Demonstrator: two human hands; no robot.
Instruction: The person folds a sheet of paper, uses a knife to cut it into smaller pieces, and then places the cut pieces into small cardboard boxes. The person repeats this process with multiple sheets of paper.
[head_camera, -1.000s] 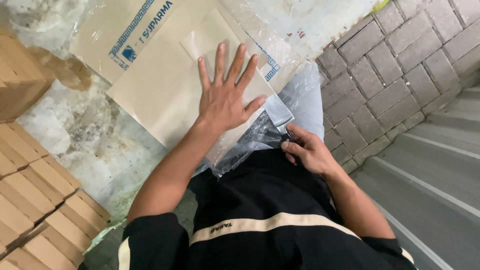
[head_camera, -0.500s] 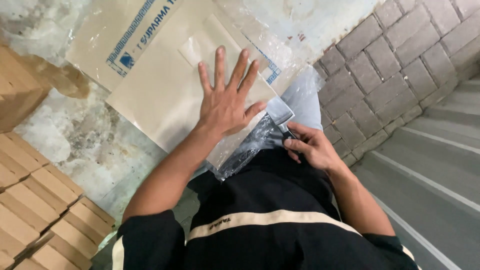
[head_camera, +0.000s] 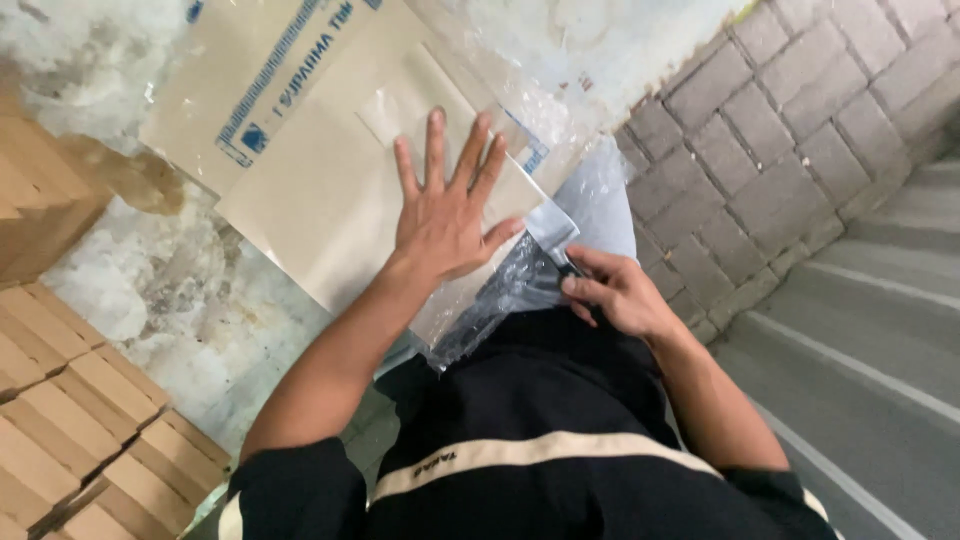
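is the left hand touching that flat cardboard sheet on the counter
Touching. The head view shows the left hand pressed flat, fingers spread, on the tan cardboard sheet, no gap under the palm. The right hand pinches the clear plastic wrap at its edge.

Two hands show — the left hand (head_camera: 445, 215) at mid-frame and the right hand (head_camera: 615, 290) just right of it. Two tan sheets (head_camera: 320, 190) lie overlapped in the upper left of the frame. One clear bag (head_camera: 500, 290) sits at the centre. Cardboard boxes — one large box (head_camera: 40, 190) at the left edge, and a stack of flat boxes (head_camera: 70, 420) at lower left, too many and too cropped to count.
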